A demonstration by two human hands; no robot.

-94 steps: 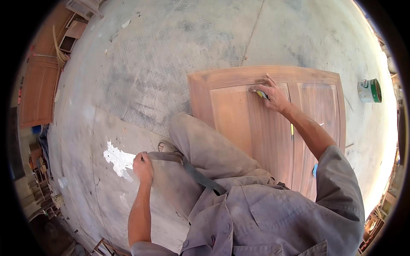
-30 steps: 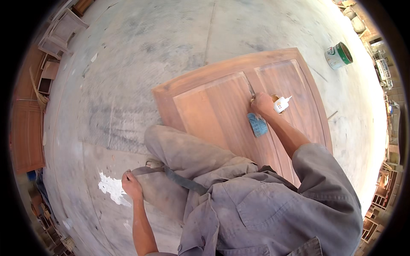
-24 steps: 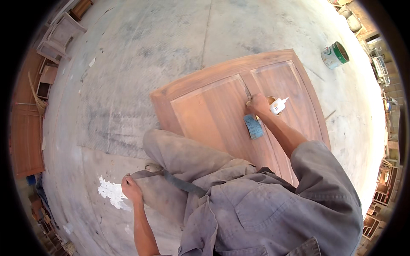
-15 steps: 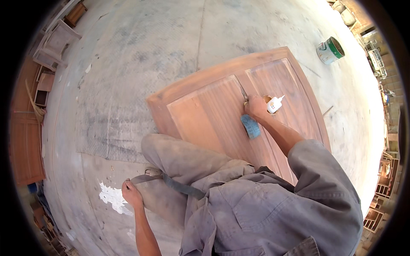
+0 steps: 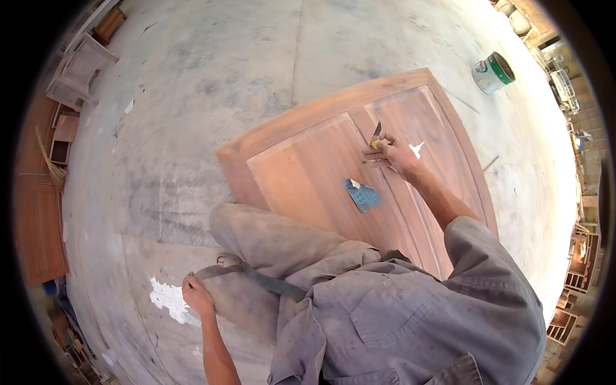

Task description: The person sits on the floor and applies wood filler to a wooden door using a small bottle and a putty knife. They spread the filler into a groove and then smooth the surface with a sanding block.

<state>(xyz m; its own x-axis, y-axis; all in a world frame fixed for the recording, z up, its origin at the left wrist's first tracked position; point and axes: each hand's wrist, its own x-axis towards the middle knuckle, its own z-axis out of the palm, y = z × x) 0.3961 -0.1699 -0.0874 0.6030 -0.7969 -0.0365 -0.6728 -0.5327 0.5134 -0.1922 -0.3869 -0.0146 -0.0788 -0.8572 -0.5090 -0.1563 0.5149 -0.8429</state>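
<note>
On the floor just left of the left hand [image 5: 197, 296], a white patch [image 5: 169, 298] is seen. The left hand is curled and laid against the knee [image 5: 215, 281]; whether anything is gripped in it cannot be told. Well to its right, the wooden panel [image 5: 289, 178] is spread beneath the right hand [image 5: 388, 151], its long grooves slanted from far left to near right. Below and left of the right hand, a piece of blue sandpaper [image 5: 364, 198] is laid on the panel. In the right hand, above the panel, a knife [image 5: 376, 131] is held by its yellow handle; its blade is pointed away from the body, its long axis tipped slightly rightward. Just right of that hand, a white bottle [image 5: 416, 150] is partly hidden, its nozzle aimed up and rightward. Farther off, beyond the hand, a bucket [image 5: 491, 75] is tilted in view.
</note>
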